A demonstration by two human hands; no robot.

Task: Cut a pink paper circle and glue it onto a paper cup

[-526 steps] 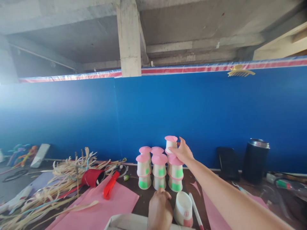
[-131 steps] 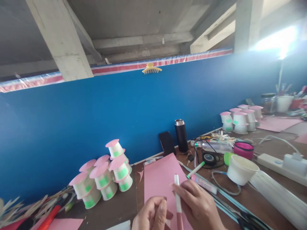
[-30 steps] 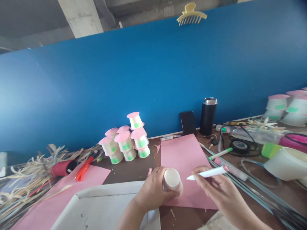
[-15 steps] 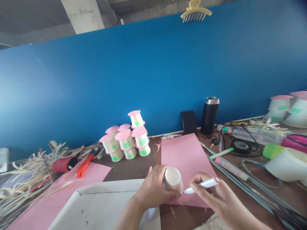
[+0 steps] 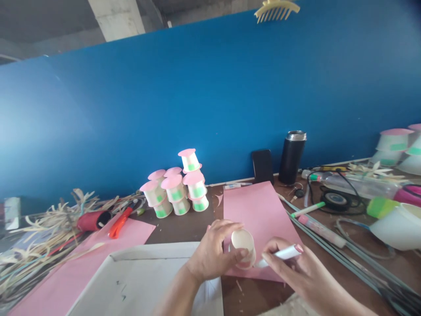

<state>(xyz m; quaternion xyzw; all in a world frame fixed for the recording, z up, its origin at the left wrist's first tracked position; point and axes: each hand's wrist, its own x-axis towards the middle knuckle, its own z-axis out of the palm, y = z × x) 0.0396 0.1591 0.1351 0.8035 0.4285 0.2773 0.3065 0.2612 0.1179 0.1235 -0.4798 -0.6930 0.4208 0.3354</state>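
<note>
My left hand (image 5: 219,251) is closed round a small paper cup (image 5: 242,241), its thumb across the near side. The cup stands upside down at the near part of a pink paper sheet (image 5: 256,210). In my right hand (image 5: 291,265) is a white marker pen (image 5: 287,253), tilted with its tip low by the cup's right side. Whether the tip touches the paper I cannot tell. A white shallow box (image 5: 158,276) lies left of the cup, close to my left forearm.
Stacked cups with pink discs and green patches (image 5: 176,191) stand at the back left. Behind the sheet are a phone (image 5: 262,166) and a black flask (image 5: 292,158). Paper strips and a red-handled tool (image 5: 120,223) lie left; tubes, markers and a bottle (image 5: 362,184) lie right.
My left hand has loosened and shifted on the cup, its fingers spread more, and the cup sits slightly farther right. The right hand still holds the marker beside it. The view has shifted a little.
</note>
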